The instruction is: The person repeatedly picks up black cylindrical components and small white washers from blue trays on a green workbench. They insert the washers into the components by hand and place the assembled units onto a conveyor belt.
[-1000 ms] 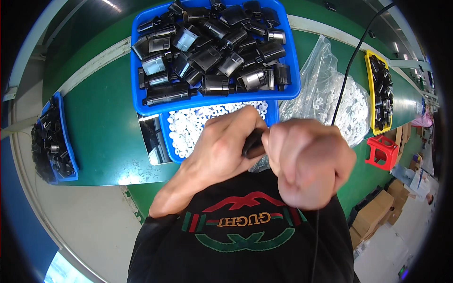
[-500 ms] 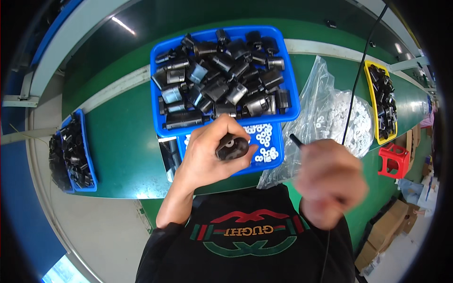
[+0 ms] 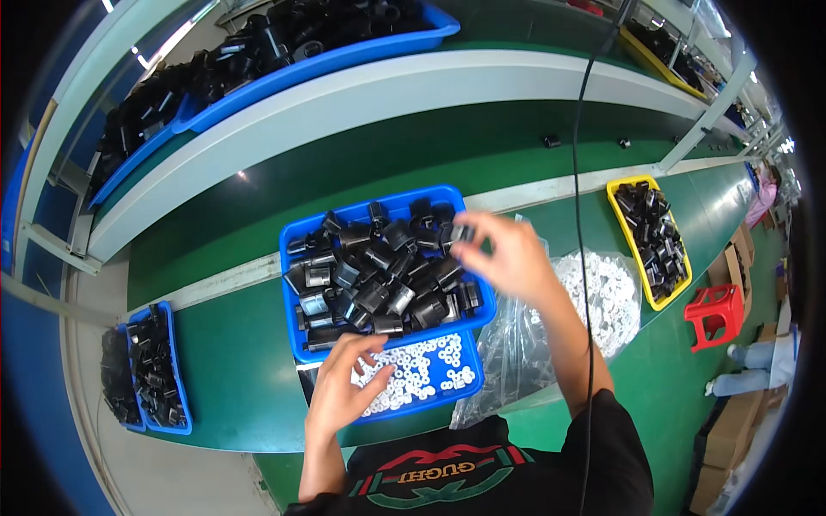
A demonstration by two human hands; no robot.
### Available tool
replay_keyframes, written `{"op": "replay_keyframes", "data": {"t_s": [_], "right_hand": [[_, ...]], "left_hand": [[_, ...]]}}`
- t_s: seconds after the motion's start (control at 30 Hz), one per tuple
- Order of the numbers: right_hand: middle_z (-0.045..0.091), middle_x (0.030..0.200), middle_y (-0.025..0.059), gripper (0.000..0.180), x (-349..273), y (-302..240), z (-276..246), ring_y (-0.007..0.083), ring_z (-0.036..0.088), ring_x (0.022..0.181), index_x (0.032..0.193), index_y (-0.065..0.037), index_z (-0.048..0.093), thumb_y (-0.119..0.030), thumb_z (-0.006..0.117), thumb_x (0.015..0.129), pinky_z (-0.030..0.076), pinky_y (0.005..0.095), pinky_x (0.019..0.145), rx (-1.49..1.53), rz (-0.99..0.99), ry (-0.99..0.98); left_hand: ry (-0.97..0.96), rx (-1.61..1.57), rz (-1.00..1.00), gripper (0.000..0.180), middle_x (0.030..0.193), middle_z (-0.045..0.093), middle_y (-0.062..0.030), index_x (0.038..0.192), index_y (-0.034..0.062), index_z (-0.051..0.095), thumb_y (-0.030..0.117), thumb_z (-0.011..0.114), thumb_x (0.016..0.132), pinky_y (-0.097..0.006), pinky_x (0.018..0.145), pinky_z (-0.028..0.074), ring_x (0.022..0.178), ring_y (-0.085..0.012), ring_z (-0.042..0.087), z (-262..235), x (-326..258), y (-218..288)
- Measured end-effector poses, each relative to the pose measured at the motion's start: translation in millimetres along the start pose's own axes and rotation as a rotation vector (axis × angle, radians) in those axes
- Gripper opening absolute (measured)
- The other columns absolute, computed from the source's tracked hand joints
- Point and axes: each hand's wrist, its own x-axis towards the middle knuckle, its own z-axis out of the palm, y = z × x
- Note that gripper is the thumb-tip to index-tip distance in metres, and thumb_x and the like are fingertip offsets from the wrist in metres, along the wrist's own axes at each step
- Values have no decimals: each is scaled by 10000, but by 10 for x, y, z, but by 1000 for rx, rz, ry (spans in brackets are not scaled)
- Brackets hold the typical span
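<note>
My right hand [image 3: 509, 256] is over the right far corner of a blue bin [image 3: 483, 320] heaped with black plastic fittings [image 3: 379, 267]. Its thumb and fingers pinch a black plastic fitting [image 3: 461, 233]. My left hand [image 3: 344, 387] hovers at the near side of the bin, fingers curved and apart, holding nothing. Beneath it lies a shallow blue tray [image 3: 430, 402] of small white rings [image 3: 413, 374], partly covered by the hand and the bin. The dark pen-like tool is not visible.
Right of the bin lies a clear plastic bag [image 3: 602, 297] of white rings. A black cable [image 3: 578, 172] hangs down across my right forearm. Farther right are a yellow bin [image 3: 654, 245] and a red stool [image 3: 716, 316]. A blue bin [image 3: 176, 378] stands left; larger blue bins [image 3: 318, 69] sit beyond the rail.
The black fitting is gone from my left hand, which has opened. My right hand, without the pen-like tool, has reached forward and left and pinches a fitting. The view has tilted up.
</note>
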Motion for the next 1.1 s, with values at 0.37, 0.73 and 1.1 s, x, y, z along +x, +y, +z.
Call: {"op": "replay_keyframes", "data": {"t_s": [0.37,0.73,1.1], "right_hand": [[686,1035,179,431,892,1386,181,387,661,944,1247,-106,574,-149,635,822,539,483,814,-641,275,-44],[595,730,52,160,-923,-288,367,200,603,542,925,-81,670,-82,717,773,472,312,477,-178,-237,111],[564,898,52,224,-1489,-274,1043,198,655,633,959,-61,682,-188,741,784,525,307,509,-385,-7,-260]], "left_hand": [[1,518,106,354,1004,621,-89,1106,75,668,136,752,768,-401,797,495,903,-284,605,416,-447,-208],[218,419,176,266,884,609,-90,988,71,705,26,753,730,-373,672,500,763,-267,600,276,-300,-249],[-51,695,227,556,980,550,-51,1175,89,666,137,829,645,-359,737,475,819,-235,526,211,289,-130]]}}
